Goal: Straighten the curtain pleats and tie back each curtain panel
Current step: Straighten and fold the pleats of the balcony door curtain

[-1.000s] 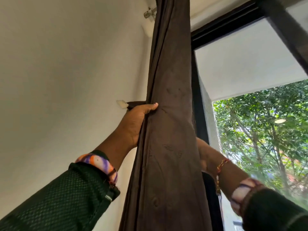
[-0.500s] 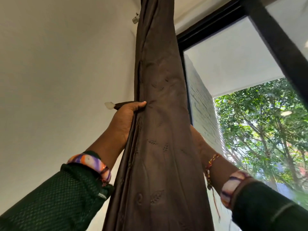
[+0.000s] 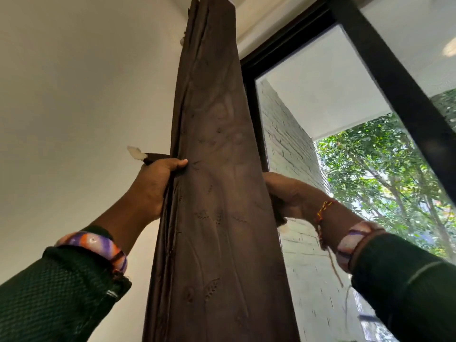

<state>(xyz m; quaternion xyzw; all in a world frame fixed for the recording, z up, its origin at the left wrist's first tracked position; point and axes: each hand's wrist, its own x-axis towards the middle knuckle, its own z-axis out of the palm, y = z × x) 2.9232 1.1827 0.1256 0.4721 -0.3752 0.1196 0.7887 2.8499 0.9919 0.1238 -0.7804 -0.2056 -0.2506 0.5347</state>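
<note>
Against the frame from half a second back, I see more of the right hand [image 3: 288, 193]: it has come out from behind the curtain [image 3: 217, 193] and now shows at the curtain's right edge, level with the left hand [image 3: 154, 186]. The view has also tipped up slightly, so the gathered curtain runs higher toward the ceiling.

The left hand sits as before on the curtain's left edge, thumb laid across the front folds and the other fingers hidden behind them, pinching the pleats; the brown tie-back strap [image 3: 154, 157] runs from under it to a pale hook [image 3: 135, 153] on the wall left of the curtain. The right hand's fingers curl around the curtain's right edge, tips hidden in the cloth. The curtain hangs bunched between both hands, just left of the black window frame [image 3: 399, 95].
</note>
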